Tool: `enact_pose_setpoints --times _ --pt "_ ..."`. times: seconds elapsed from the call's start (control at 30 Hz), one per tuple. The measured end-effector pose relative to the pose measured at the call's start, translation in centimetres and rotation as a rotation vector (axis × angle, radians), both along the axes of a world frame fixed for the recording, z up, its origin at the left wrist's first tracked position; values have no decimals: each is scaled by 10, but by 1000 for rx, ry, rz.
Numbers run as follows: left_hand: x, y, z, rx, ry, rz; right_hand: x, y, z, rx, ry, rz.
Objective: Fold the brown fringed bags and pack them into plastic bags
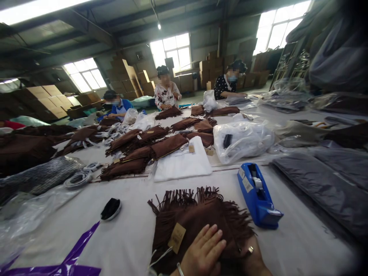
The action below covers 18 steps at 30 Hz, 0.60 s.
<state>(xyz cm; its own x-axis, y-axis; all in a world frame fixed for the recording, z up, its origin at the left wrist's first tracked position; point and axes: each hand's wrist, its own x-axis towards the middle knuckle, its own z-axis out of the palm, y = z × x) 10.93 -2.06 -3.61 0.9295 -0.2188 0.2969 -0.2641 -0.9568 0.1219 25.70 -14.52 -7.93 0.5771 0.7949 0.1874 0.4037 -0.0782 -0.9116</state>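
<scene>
The brown fringed piece [198,218] sits at the near edge of the white table [135,237], right under my view, with a tan paper tag [176,237] on it. My left hand [202,251] lies flat on top, fingers spread, pressing rather than gripping. My right hand [251,258] is half tucked under the fringe and cut off by the frame, so I can't tell its grip. A blue tape dispenser [258,195] sits just to the right. Three people work at the far end, faces blurred.
</scene>
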Motion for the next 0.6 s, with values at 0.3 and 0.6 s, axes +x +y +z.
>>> enact_pose_setpoints --times 0.3,0.6 --pt "-6 1 1 79 -166 -145 14 13 -1 313 307 -8" --pt "-84 66 56 -580 -295 863 -14 21 5 -8 -443 414"
